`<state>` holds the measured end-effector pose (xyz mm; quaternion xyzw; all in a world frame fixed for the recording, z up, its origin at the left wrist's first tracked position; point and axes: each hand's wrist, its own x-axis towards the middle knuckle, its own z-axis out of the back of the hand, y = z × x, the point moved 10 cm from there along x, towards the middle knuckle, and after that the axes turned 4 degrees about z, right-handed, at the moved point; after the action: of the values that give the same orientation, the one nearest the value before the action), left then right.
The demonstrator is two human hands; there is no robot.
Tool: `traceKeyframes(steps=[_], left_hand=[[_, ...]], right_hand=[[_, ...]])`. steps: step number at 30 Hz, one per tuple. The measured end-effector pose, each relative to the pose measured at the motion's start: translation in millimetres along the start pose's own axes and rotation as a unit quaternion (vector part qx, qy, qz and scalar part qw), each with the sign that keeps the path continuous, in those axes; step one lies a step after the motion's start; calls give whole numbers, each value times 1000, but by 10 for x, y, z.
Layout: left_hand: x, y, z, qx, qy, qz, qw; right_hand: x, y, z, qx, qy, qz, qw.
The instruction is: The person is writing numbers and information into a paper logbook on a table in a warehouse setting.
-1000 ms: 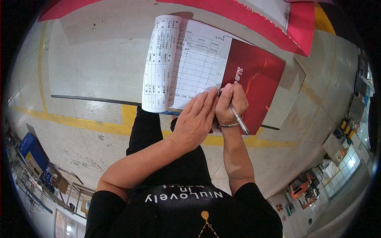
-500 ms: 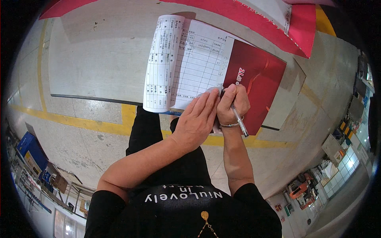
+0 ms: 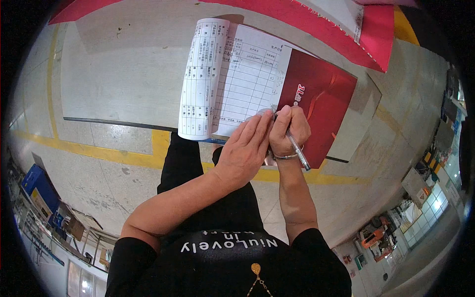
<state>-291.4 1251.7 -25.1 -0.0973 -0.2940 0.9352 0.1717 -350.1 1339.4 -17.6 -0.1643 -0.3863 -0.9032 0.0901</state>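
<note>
On the far left, a blue box point(image 3: 39, 185) stood low down by the side of the room. Next came a yellow line point(image 3: 109, 154) on the floor. It ran along in front of the gray tabletop point(image 3: 123, 74), whose near edge had a dark strip.

Right of the tabletop's middle, a curled page point(image 3: 204, 79) with printed boxes was bent over in a tube. It poked a bit past the near edge. Beside it lay the paper form point(image 3: 247, 91), with lines and some handwriting on it.

The left hand point(image 3: 242, 153) was flat, its fingers straight and close together. It pressed on the form's near right part and was not gripping anything. The right hand point(image 3: 292, 129) was just beside it, its fingers bent closed around a pen point(image 3: 299, 152). The pen leaned, with its dark end toward the person. I could not tell if the tip touched the paper. A thin bracelet point(image 3: 286, 157) went around the right wrist.

Then came a dark red sheet point(image 3: 324, 99), near the tabletop's near right corner. A pink board point(image 3: 377, 29) covered part of the far edge. Far right, an orange machine point(image 3: 377, 238) stood on the floor.
</note>
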Motion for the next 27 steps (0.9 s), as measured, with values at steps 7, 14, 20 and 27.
traceKeyframes(steps=[7, 14, 20, 27], left_hand=[[12, -1, 26, -2, -2, 3, 1000], [4, 8, 15, -14, 4, 3, 1000], [17, 3, 12, -17, 0, 1, 1000], [12, -9, 24, -12, 2, -1, 1000]], right_hand=[[-28, -28, -2, -17, 4, -4, 1000], [-21, -9, 7, -17, 6, 9, 1000], [-74, -72, 112, -25, -32, -20, 999], [-46, -113, 44, 3, 5, -31, 1000]])
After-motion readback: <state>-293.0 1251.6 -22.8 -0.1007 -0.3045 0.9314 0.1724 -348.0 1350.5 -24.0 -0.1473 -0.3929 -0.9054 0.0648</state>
